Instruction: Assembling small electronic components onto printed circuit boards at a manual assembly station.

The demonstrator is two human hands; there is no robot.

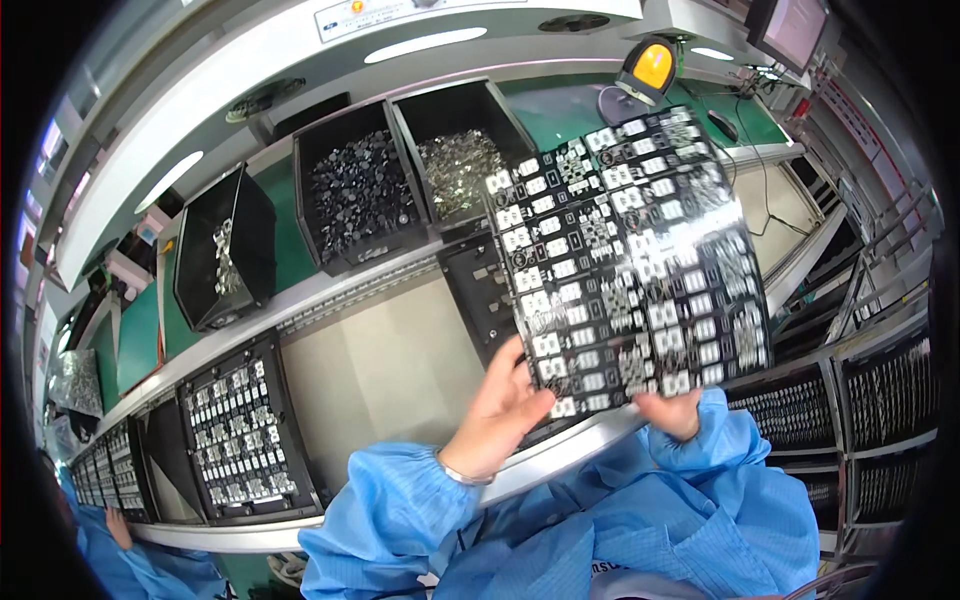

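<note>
Populated board [600, 268] in both hands — not yet set down.
The left hand [500, 415] clamps its lower left corner and the right hand [672, 412] its lower edge, thumbs on the face, fingers mostly hidden; it tilts up over a black frame [470, 275]. Rows of white parts look already fitted, though glare hides whether any are missing; a second board [238, 435] lies in a frame further left. Behind the metal-railed line, a green bench [550, 112] carries part bins [368, 252] and a yellow lamp [652, 68] — racks [845, 455] stand at right.
</note>
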